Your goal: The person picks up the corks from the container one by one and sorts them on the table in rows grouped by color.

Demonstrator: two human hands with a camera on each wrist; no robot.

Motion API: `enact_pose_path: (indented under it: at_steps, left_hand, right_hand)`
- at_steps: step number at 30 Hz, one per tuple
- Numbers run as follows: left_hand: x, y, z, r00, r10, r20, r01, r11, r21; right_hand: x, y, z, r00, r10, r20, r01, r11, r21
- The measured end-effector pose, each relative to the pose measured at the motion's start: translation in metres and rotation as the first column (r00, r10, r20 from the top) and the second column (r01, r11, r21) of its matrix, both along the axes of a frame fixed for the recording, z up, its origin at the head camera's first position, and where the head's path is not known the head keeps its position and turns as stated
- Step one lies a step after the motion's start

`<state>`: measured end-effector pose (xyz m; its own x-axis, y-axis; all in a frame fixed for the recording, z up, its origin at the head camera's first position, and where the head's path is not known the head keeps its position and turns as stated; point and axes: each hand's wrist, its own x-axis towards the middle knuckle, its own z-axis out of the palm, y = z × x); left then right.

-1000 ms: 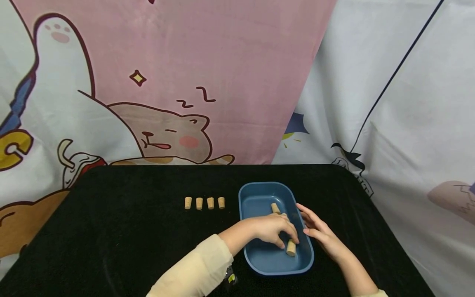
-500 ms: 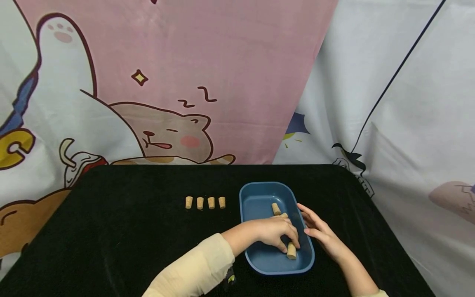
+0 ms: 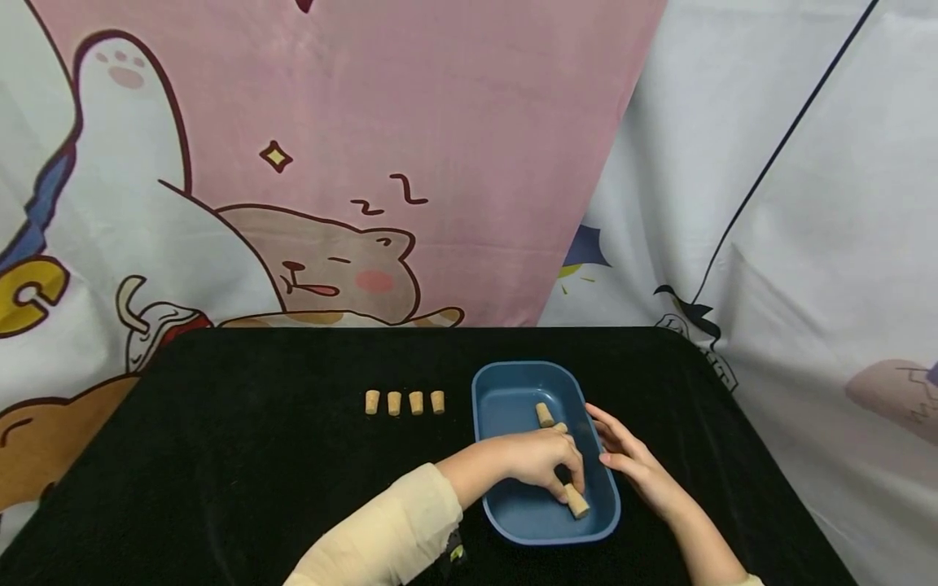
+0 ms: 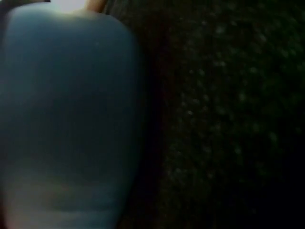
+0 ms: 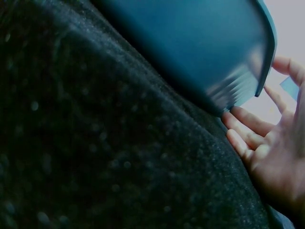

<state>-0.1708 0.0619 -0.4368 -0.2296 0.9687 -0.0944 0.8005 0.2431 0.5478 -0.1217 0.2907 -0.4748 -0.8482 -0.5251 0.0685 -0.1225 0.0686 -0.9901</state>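
Inside a blue tray [image 3: 506, 399], my left hand [image 3: 538, 457] pinches the upper end of a cork [image 3: 577, 502] between thumb and fingers. Another cork [image 3: 545, 414] lies beyond the knuckles, with a partly hidden cork [image 3: 560, 427] beside it. My right hand [image 3: 633, 462] rests along the tray's right side, its fingers extended. From the right wrist view, that hand's fingertips [image 5: 232, 118] touch the lower outer wall of the tray [image 5: 190, 43]. In the left wrist view only the blurred outside of the tray [image 4: 71, 105] shows; the fingers are hidden.
Several corks, among them a cork [image 3: 372, 402] at the left end, stand in a row left of the tray. A black cloth [image 3: 256, 472] covers the table. Behind its far edge hangs a cartoon-printed curtain [image 3: 476, 163].
The cork at my left fingertips has shifted slightly toward the tray's near end and turned to a slant. My right hand stays at the tray's side.
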Motion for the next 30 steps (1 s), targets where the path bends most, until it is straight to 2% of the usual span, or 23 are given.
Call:
enact_pose_path:
  at_steps: [5, 10, 14, 16, 21, 24, 30]
  left_hand:
    - [-0.003, -0.004, 0.001, 1.0, 0.013, 0.017, -0.013, 0.999, 0.048]
    - [-0.004, -0.011, 0.008, 1.0, 0.015, 0.023, -0.018, 0.994, 0.107]
    - [-0.002, -0.02, 0.016, 0.999, 0.043, 0.019, -0.045, 0.981, 0.19]
    - [-0.001, -0.024, 0.02, 0.997, 0.072, -0.008, -0.068, 0.969, 0.236]
    - [0.006, -0.037, 0.027, 0.984, 0.173, -0.049, -0.144, 0.922, 0.359]
    - [0.011, -0.044, 0.031, 0.974, 0.226, -0.015, -0.198, 0.881, 0.429]
    - [0.021, -0.055, 0.037, 0.946, 0.317, 0.074, -0.305, 0.782, 0.544]
  right_hand:
    - [0.001, -0.001, 0.001, 1.0, -0.007, -0.001, 0.007, 1.0, 0.015]
    - [0.0, 0.0, 0.001, 1.0, -0.006, 0.01, 0.006, 1.0, 0.009]
    - [-0.001, 0.001, -0.001, 1.0, -0.015, 0.021, 0.015, 1.0, 0.022]
    - [-0.001, 0.001, -0.001, 0.999, -0.023, 0.025, 0.023, 0.999, 0.029]
    - [-0.001, 0.0, -0.001, 0.999, -0.035, 0.028, 0.034, 0.998, 0.045]
    - [-0.001, 0.0, -0.001, 0.999, -0.045, 0.025, 0.044, 0.998, 0.053]
    - [-0.001, -0.001, -0.001, 0.998, -0.058, 0.027, 0.057, 0.997, 0.051]
